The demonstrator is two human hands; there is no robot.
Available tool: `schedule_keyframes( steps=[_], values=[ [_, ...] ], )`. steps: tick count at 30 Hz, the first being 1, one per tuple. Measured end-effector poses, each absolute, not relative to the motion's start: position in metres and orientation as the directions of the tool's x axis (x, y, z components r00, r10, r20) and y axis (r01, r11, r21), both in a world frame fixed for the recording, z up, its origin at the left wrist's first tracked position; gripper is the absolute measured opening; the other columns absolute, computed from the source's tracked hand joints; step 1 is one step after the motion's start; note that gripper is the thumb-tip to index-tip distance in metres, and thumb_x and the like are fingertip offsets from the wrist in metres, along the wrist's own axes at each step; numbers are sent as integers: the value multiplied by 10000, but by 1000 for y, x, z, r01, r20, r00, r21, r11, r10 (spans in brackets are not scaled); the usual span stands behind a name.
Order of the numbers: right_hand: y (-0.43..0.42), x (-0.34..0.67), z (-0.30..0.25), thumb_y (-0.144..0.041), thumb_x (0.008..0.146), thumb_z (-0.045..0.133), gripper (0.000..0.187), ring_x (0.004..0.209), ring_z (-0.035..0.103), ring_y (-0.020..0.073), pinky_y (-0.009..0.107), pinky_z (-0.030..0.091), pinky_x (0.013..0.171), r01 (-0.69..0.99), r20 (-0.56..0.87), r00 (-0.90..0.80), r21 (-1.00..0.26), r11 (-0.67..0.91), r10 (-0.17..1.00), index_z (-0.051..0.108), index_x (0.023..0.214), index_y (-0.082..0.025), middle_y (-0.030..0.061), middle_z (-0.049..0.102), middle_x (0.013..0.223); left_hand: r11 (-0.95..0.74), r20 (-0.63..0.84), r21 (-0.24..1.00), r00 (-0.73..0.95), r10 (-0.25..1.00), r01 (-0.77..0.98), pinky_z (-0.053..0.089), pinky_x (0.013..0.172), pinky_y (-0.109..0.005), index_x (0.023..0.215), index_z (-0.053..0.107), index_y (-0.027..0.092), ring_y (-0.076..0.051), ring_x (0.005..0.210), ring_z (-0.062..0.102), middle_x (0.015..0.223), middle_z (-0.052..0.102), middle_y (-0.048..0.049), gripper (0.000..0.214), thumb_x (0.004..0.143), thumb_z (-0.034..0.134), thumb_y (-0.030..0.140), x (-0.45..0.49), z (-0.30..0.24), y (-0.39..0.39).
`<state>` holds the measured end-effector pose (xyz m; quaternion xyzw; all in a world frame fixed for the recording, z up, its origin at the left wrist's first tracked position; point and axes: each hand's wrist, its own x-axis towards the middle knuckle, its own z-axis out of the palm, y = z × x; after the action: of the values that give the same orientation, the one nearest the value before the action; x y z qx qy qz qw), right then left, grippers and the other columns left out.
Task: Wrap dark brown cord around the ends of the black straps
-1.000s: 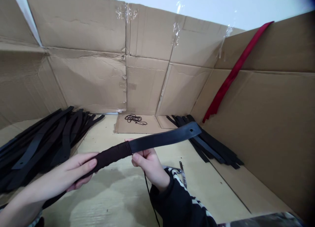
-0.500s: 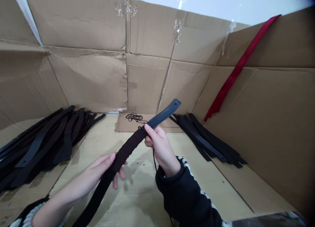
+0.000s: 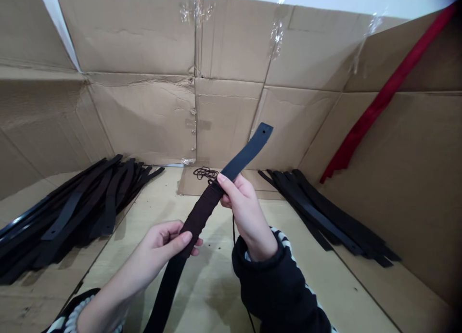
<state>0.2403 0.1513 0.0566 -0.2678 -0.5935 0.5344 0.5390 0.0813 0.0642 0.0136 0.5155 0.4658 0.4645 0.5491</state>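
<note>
A long dark strap [image 3: 202,212] runs diagonally across the middle, held up above the table. Its upper end is bare, flat and blue-black with a small hole near the tip; below that, dark ribbed fabric or cord covers it. My right hand [image 3: 245,208] pinches it where the bare end meets the covered part. Lower down, my left hand [image 3: 169,241] grips the covered part, thumb on top and fingertips behind. A thin black cord [image 3: 234,229] hangs from beneath my right hand and passes by the sleeve. The strap's lower end leaves the picture.
Many dark strips lie in a pile [image 3: 79,208] at left, and a smaller pile of strips [image 3: 325,212] lies at right. A tangle of black cord [image 3: 205,173] rests on cardboard at the back. Cardboard walls [image 3: 144,116] surround the table; a red ribbon [image 3: 382,102] hangs on the right wall.
My left hand has closed its thumb and fingers around the strap, where it lay more loosely before. The strap's bare end has tilted upward. The view has shifted slightly left.
</note>
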Motion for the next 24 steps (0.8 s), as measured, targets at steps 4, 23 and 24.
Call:
schedule_keyframes(
  steps=[4, 23, 24],
  values=[
    [154, 237, 56, -400, 834, 586, 284, 521, 268, 47, 207, 226, 477, -261, 351, -315, -925, 274, 882, 459, 748, -161, -51, 381, 641, 65, -56, 991, 77, 995, -118, 437, 637, -219, 795, 611, 116, -118, 644, 579, 702, 653, -25, 398, 661, 786, 448, 85, 6, 74],
    [165, 247, 61, -567, 732, 624, 437, 557, 306, 70, 201, 286, 510, -171, 242, -296, -965, 198, 924, 487, 777, -154, -32, 391, 654, -3, 4, 1000, 87, 996, -10, 402, 607, -243, 728, 572, 112, -133, 644, 525, 724, 629, -80, 506, 708, 674, 608, 94, 7, 87],
    [164, 246, 61, -575, 721, 632, 447, 562, 317, 74, 204, 295, 514, -169, 240, -301, -966, 196, 923, 486, 770, -155, -31, 392, 653, 4, -1, 999, 78, 997, -42, 383, 586, -236, 690, 525, 128, -122, 619, 499, 685, 597, -62, 517, 660, 713, 609, 96, 5, 89]
  ],
)
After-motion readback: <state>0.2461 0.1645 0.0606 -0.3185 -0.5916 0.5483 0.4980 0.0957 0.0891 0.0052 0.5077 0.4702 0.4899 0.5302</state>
